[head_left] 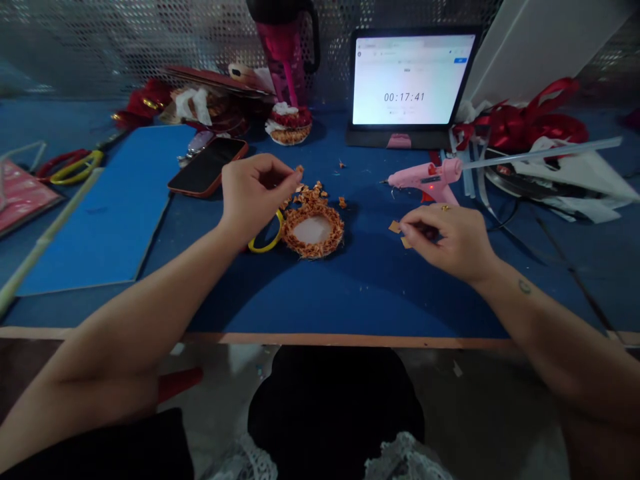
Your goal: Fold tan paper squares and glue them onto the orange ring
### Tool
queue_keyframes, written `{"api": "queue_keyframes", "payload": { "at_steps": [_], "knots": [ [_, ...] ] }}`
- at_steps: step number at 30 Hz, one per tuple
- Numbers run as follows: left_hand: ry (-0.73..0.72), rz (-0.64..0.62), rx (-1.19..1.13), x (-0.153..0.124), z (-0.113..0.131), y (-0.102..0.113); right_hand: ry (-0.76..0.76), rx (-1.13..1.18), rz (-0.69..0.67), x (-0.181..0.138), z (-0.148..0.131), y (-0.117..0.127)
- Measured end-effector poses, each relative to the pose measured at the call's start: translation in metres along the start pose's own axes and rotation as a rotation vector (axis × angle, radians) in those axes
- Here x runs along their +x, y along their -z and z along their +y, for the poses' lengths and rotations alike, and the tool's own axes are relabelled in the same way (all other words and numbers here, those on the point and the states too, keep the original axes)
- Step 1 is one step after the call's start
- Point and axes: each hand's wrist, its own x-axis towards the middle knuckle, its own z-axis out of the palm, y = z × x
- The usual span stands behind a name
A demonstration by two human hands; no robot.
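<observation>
My left hand [253, 190] hovers above a round ring of small orange paper pieces [313, 230] with a white centre, and pinches one tiny orange piece [299, 170] between thumb and fingers. A heap of loose orange pieces [310, 195] lies just behind the ring. My right hand [450, 239] rests on the blue table [370, 287] to the right, fingers curled, pinching small orange paper bits [395, 227]. A pink glue gun [425, 179] lies just beyond my right hand.
A tablet [410, 80] showing a timer stands at the back. A phone [207, 167], yellow scissors [75, 170], a blue sheet [110, 213], a pink bottle [287, 50], red ribbon [525, 123] and a finished small ornament [289, 125] surround the work area. A yellow ring [265, 243] lies left of the orange ring.
</observation>
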Motion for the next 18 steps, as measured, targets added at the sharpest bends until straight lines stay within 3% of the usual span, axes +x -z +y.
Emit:
{"api": "queue_keyframes", "payload": {
  "at_steps": [3,5,13,15,18],
  "knots": [
    [-0.036,-0.046,0.081,0.003,-0.022,-0.003,-0.052,-0.044,-0.042,0.001,0.01,0.005],
    [-0.08,-0.037,0.089,0.002,-0.023,-0.002,-0.079,-0.096,-0.097,0.001,0.016,0.008],
    [-0.061,0.089,0.05,-0.008,0.022,0.006,-0.157,-0.288,-0.273,0.0,0.026,0.006],
    [-0.125,0.128,-0.044,-0.014,0.031,0.005,-0.14,-0.329,-0.288,-0.001,0.024,0.003],
    [-0.328,0.064,-0.119,-0.026,0.046,0.005,-0.091,-0.407,-0.265,-0.002,0.021,-0.001]
  ]
}}
